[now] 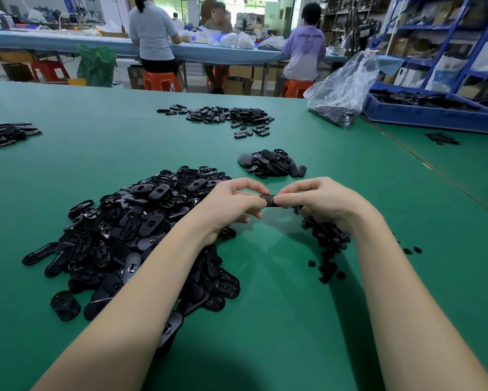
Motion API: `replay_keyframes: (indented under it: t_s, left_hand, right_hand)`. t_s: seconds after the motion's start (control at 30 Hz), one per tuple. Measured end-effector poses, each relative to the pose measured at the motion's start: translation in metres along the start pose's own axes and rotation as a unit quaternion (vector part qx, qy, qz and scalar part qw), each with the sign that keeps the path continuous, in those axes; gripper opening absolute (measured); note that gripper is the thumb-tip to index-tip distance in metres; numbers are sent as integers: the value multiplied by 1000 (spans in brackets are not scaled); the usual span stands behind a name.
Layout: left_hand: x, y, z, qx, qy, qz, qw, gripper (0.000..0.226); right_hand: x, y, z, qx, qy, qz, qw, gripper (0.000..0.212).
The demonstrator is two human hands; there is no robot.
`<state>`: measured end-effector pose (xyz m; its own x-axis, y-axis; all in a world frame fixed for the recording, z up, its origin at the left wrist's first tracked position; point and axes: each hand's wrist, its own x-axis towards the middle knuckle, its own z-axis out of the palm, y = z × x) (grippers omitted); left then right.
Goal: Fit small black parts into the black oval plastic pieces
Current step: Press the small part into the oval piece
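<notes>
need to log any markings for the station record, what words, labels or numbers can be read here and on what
Back of the purple shirt worn by the person seated at the far table: a line of dark letters above a graphic, too blurred to read with certainty.
Boxes on the blue shelving: any labels are too small to read.
The oval piece held between left hand and right hand: no marking visible.

On the worktop, a large heap of oval pieces lies left, under the left forearm. A pile of small parts lies right, beneath the right wrist. Both hands meet between them, holding one oval piece. Behind sits a smaller pile; a plastic bag and a crate stand far right.
</notes>
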<state>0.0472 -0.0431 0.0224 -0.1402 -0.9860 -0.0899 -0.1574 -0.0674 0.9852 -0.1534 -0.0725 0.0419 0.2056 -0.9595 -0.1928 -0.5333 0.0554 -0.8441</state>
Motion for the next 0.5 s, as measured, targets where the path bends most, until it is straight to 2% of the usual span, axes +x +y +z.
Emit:
replay_keyframes:
  t_s: [0.17,0.37,0.5]
  left_hand:
    - [3,-1,6,-66,17,-3,998,18]
    - [3,-1,5,-79,31,0,996,16]
    - [3,-2,5,-81,31,-1,996,16]
  right_hand:
    - [3,0,7,23,-18,-18,999,26]
    - [7,-4,9,20,-7,-42,999,10]
    - [7,-6,12,13,1,-49,999,11]
